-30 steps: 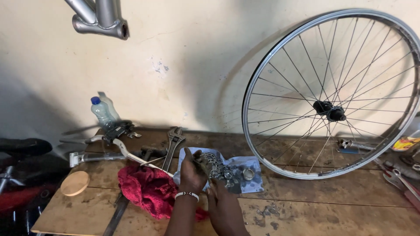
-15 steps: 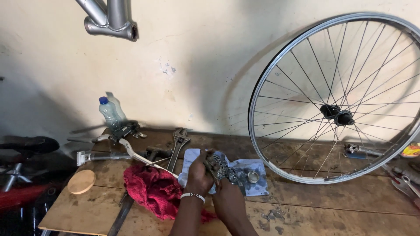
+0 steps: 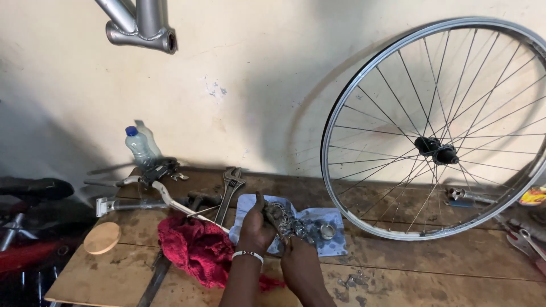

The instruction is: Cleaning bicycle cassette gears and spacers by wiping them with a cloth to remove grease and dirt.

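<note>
A wheel [image 3: 438, 128] is leaning against the wall [image 3: 256, 68], its rim resting on the wooden bench [image 3: 398, 278], its dark hub sitting at the centre of the spokes. A grey frame [image 3: 139, 25] is hanging in at the top left. Along the bench's left side a handlebar [image 3: 165, 196] with a brake lever is lying, and a plastic bottle [image 3: 139, 146] with a blue cap is standing behind it by the wall. A red rag [image 3: 196, 250] is lying crumpled near the front, just left of the hands. An adjustable wrench [image 3: 230, 185] is lying beside the handlebar, its head pointing to the wall. A pale cloth [image 3: 330, 230] is spreading under the hands, carrying small metal parts, among them a ring [image 3: 327, 231]. A round wooden disc [image 3: 102, 237] is sitting near the bench's left edge.

The left hand [image 3: 256, 227], wearing a beaded wristband, is closing around a greasy metal part [image 3: 277, 213] and holding it just above the cloth. The right hand [image 3: 298, 258] is coming up from below, its fingers curling onto the same cluster of metal; what exactly those fingers are pinching I cannot tell. Both hands are touching each other over the cloth, well apart from the wheel's hub.
</note>
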